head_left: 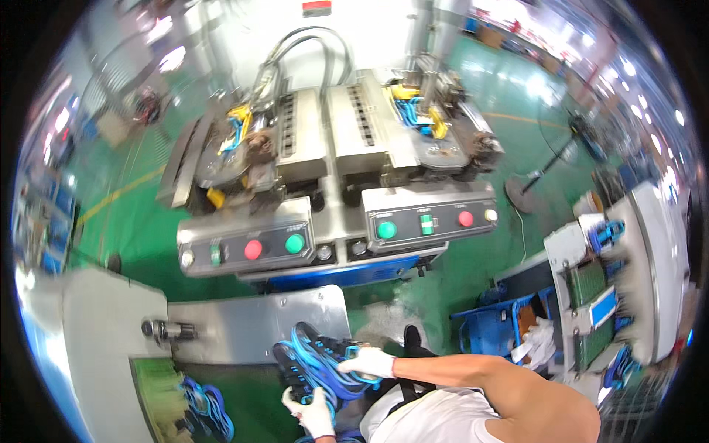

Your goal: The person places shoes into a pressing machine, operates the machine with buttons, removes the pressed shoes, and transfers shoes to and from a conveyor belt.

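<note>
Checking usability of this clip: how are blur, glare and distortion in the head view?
Head view: strong fisheye bending with a dark rim; glare whitens the wall at top centre and the upper right floor; motion blur smears the edges, especially the right-hand machine; the centre, with both gloved hands on the blue-black bundle, stays fairly sharp.

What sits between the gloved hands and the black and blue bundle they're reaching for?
Nothing visible. The right hand already rests on top of the bundle, and the left hand touches its lower end. Both wear white gloves; whether the fingers are closed around it cannot be told.
</note>
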`<move>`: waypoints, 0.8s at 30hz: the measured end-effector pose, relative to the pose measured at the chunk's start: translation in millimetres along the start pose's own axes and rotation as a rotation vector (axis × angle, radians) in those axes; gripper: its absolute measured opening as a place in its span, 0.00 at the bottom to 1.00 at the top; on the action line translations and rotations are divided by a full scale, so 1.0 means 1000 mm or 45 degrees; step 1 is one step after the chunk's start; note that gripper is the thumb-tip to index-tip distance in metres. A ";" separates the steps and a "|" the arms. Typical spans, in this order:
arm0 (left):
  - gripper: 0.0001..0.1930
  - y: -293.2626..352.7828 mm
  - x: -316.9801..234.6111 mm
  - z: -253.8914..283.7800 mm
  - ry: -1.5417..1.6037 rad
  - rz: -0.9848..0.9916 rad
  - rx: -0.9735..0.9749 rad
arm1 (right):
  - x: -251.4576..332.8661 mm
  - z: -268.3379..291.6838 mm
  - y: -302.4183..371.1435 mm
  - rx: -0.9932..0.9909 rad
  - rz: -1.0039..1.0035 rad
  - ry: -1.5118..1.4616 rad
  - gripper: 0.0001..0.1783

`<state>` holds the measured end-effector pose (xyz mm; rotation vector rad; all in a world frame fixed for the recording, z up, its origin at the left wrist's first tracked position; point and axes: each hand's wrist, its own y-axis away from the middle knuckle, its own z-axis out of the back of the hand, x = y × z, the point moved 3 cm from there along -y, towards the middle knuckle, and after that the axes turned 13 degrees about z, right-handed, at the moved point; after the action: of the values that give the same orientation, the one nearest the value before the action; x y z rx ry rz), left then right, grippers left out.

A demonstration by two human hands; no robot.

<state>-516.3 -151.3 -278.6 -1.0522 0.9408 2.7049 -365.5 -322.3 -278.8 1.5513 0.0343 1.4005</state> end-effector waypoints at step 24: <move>0.41 0.297 -0.278 -0.339 -0.842 -2.281 1.559 | -0.139 0.105 0.289 -2.504 -0.991 -0.327 0.44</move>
<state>-195.1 -550.2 -142.9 -0.2274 0.6303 0.5836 -494.8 -614.8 -170.6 -0.0767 -0.6286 0.1308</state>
